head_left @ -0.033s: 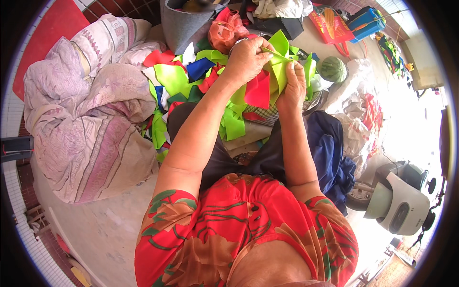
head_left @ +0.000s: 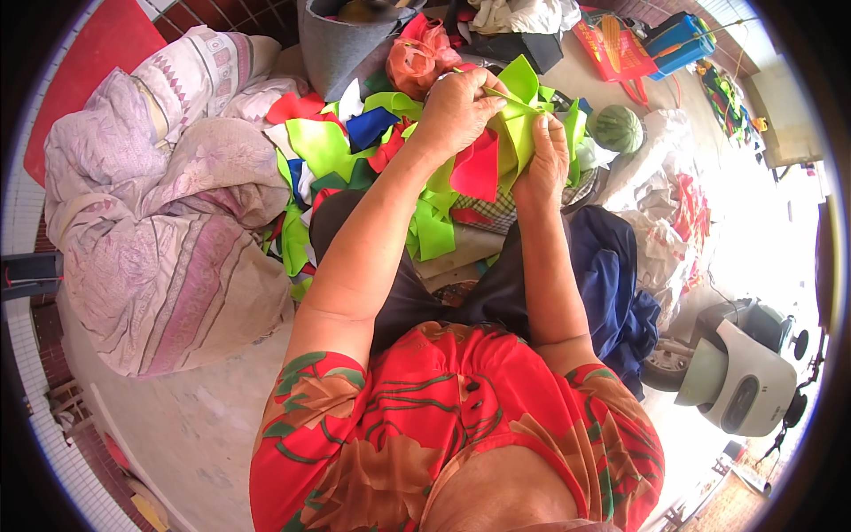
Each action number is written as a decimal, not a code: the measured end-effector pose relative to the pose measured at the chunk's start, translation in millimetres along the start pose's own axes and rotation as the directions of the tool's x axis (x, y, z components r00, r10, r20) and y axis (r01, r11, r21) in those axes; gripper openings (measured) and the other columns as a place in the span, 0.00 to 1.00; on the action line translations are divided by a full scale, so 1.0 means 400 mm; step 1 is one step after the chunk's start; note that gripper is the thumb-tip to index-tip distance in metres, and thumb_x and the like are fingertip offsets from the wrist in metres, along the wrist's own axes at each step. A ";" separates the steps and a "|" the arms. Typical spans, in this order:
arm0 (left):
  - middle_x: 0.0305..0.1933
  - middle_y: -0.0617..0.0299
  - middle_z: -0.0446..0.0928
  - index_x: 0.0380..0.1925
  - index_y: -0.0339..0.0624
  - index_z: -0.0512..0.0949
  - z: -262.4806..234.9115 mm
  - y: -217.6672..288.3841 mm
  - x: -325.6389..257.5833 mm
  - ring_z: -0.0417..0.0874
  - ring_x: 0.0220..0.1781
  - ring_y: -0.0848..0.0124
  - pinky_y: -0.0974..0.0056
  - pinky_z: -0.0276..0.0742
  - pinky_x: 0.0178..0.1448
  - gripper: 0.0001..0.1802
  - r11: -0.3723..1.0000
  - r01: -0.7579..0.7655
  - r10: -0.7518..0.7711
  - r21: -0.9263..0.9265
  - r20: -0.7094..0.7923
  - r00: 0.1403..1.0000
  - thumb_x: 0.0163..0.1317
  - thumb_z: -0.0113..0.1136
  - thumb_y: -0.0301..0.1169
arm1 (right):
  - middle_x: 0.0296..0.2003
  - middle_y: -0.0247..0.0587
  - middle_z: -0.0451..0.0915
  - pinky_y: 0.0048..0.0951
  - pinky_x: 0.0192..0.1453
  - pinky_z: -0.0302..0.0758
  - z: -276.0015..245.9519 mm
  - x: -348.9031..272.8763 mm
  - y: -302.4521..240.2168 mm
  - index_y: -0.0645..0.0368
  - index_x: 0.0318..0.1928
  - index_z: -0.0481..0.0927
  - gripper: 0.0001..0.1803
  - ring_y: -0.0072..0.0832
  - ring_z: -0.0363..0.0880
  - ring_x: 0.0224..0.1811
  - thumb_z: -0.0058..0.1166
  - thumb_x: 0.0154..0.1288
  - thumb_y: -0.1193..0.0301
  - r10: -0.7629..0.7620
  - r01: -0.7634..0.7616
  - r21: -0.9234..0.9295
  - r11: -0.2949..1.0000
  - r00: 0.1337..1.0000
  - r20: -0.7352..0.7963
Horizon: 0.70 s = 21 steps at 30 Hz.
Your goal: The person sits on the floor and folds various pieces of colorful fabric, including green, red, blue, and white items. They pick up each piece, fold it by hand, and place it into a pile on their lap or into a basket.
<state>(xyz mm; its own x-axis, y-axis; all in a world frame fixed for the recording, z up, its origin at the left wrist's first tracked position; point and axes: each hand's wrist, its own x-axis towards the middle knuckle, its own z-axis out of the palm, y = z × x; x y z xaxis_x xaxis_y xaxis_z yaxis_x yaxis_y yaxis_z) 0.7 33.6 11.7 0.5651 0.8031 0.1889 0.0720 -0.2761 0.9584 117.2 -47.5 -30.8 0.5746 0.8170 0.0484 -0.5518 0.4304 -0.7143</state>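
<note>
Both hands are raised over a heap of bright fabric scraps, pinching a lime-green fabric piece [head_left: 515, 137] between them. My left hand [head_left: 459, 111] grips its upper left edge with thumb and fingertips. On the other side, my right hand [head_left: 542, 164] has its thumb pressed on the cloth; the fingers behind are mostly hidden. A red fabric piece [head_left: 476, 168] hangs just below, beside the green one; I cannot tell whether it is attached. Lime scraps [head_left: 317, 146], a blue scrap [head_left: 370, 129] and other pieces lie left of my left forearm.
A bulky patterned cloth bundle [head_left: 177, 213] lies at the left. Beyond the scraps stand a grey bucket [head_left: 341, 53] and a red plastic bag [head_left: 421, 58]. A watermelon [head_left: 618, 129], white sacks [head_left: 656, 195] and a scooter [head_left: 740, 372] are to the right.
</note>
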 end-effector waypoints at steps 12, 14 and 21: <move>0.29 0.67 0.75 0.38 0.38 0.75 -0.042 0.034 -0.004 0.69 0.22 0.81 0.77 0.64 0.28 0.08 0.896 0.040 -0.064 -0.441 -0.041 0.997 0.62 0.54 0.30 | 0.43 0.44 0.77 0.35 0.46 0.79 -0.076 0.071 -0.121 0.59 0.48 0.70 0.11 0.34 0.79 0.43 0.47 0.67 0.71 -0.064 0.062 0.106 0.992 0.998 0.018; 0.28 0.66 0.75 0.38 0.37 0.75 -0.034 0.039 -0.002 0.69 0.21 0.81 0.77 0.64 0.25 0.07 0.903 0.050 -0.060 -0.426 -0.009 0.998 0.61 0.53 0.28 | 0.45 0.43 0.76 0.32 0.50 0.76 -0.039 0.048 -0.135 0.60 0.54 0.67 0.20 0.33 0.78 0.46 0.52 0.64 0.69 -0.067 0.072 -0.084 0.994 0.996 0.067; 0.27 0.69 0.74 0.38 0.41 0.76 -0.015 0.018 0.003 0.69 0.21 0.83 0.79 0.64 0.26 0.07 0.897 0.079 -0.030 -0.434 0.120 0.992 0.61 0.55 0.30 | 0.45 0.39 0.76 0.25 0.51 0.72 0.044 -0.002 -0.063 0.63 0.58 0.67 0.34 0.23 0.75 0.45 0.67 0.51 0.72 0.201 -0.039 -0.433 0.900 0.921 0.334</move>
<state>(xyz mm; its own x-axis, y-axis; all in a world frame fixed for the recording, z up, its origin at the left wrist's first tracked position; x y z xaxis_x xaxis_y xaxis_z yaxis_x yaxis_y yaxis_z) -3.1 35.7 20.3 0.6570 0.7421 0.1331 -0.2471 0.0452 0.9679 120.0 -52.4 -0.4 0.2167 0.9670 0.1341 -0.2575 0.1891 -0.9476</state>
